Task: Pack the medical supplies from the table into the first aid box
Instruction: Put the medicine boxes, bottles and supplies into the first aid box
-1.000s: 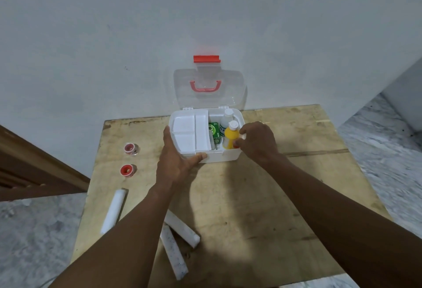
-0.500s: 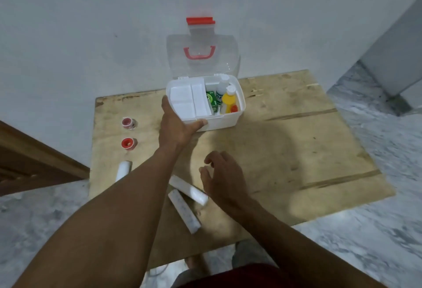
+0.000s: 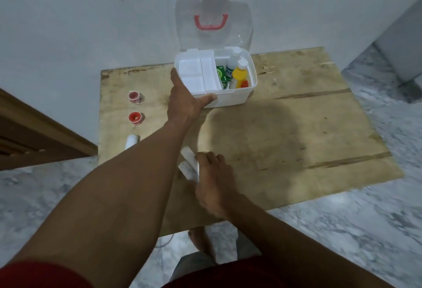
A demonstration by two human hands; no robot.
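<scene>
My left hand (image 3: 185, 100) grips the front-left corner of the first aid box (image 3: 230, 99), thumb along its front wall — lid (image 3: 213, 15) up against the wall. Inside: white tray (image 3: 198, 74) on the left, yellow bottle (image 3: 239, 74) and white bottle (image 3: 231, 63) on the right. My right hand (image 3: 212, 180) is down on the two white bandage rolls (image 3: 189, 165) near the bench (image 3: 296, 132) front edge, fingers curled over them — can't tell if the grasp is closed. Two red tape rolls (image 3: 135, 117) and another white roll (image 3: 132, 141) sit at the left edge.

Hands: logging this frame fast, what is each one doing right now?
Left hand: gripping the front left corner of the first aid box.
Right hand: fingers curled onto the white rolls on the table; a full grasp cannot be told.
</scene>
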